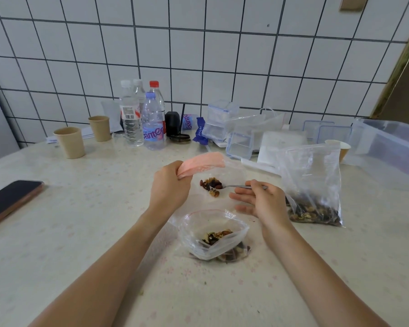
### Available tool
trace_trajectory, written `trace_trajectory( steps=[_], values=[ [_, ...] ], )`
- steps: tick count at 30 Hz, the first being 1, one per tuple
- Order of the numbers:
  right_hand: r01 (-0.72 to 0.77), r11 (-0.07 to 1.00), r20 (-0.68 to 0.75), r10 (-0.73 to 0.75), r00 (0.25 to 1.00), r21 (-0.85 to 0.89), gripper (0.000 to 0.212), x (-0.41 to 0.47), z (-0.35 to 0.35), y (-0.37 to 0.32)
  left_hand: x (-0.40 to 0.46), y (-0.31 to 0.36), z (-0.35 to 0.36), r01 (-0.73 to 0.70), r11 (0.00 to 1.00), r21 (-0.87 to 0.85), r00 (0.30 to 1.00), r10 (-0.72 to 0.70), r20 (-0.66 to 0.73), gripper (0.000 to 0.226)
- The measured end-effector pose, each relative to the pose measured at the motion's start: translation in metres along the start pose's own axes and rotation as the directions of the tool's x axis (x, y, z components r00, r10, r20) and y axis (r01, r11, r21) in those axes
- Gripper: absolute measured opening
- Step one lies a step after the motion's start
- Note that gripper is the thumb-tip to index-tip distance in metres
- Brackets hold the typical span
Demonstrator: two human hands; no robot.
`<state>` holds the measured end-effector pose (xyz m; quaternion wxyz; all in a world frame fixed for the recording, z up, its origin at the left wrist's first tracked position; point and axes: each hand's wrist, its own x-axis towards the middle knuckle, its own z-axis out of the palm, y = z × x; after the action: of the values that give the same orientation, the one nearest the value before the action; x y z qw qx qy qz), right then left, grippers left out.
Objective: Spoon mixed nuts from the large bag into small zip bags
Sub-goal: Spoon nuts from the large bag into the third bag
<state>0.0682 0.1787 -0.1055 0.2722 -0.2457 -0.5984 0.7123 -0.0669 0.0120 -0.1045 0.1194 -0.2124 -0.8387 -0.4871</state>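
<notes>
A small zip bag (pixel 213 171) is held open at its pink strip by the left hand (pixel 169 185), fingers curled round the rim, while a spoon (pixel 236 185) is pinched between thumb and forefinger of the right hand (pixel 260 199), the other fingers spread loose. The bowl of the spoon is seen inside the bag among a few nuts (pixel 211 186), so a spoonful is judged to be in delivery. Next, the spoon would need to be drawn clear of the mouth and carried right to the large bag (pixel 314 185), which stands just beside the right hand with its nuts settled at the bottom. A second small bag (pixel 213 234), partly filled and unsealed, lies on the tabletop (pixel 80 232) between the forearms, close under the wrists, where it could be knocked. Bottles (pixel 142 119), paper cups (pixel 70 142), clear boxes (pixel 224 123) and a tub (pixel 392 147) are ranged along the tiled wall; a phone (pixel 10 201) lies at left.
</notes>
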Motion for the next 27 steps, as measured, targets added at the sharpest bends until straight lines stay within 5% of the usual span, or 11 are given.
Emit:
trace_trajectory(
  steps=[4, 13, 19, 21, 27],
  values=[
    [0.033, 0.999, 0.027, -0.033, 0.999, 0.002, 0.023, -0.003, 0.0, -0.002, -0.001, -0.003, -0.001, -0.049, 0.998, 0.037, 0.996, 0.052, -0.073, 0.004],
    [0.042, 0.999, 0.062, -0.043, 0.997, 0.008, 0.026, -0.021, -0.008, -0.031, 0.001, 0.005, -0.024, -0.067, 0.998, 0.015, 0.996, 0.066, 0.059, 0.075],
    [0.121, 0.992, 0.117, -0.123, 0.985, 0.024, 0.027, -0.054, -0.033, -0.061, -0.031, 0.023, -0.052, -0.246, 0.963, 0.107, 0.969, 0.244, 0.028, 0.044],
    [0.125, 0.992, 0.14, -0.127, 0.982, 0.02, 0.028, -0.064, -0.038, -0.066, -0.045, 0.029, -0.062, -0.202, 0.972, 0.121, 0.979, 0.196, 0.061, 0.033],
    [0.076, 0.997, 0.193, -0.077, 0.978, 0.013, 0.026, -0.093, -0.05, -0.056, -0.091, 0.036, -0.067, -0.055, 0.976, 0.209, 0.949, -0.015, 0.316, 0.066]
  ],
)
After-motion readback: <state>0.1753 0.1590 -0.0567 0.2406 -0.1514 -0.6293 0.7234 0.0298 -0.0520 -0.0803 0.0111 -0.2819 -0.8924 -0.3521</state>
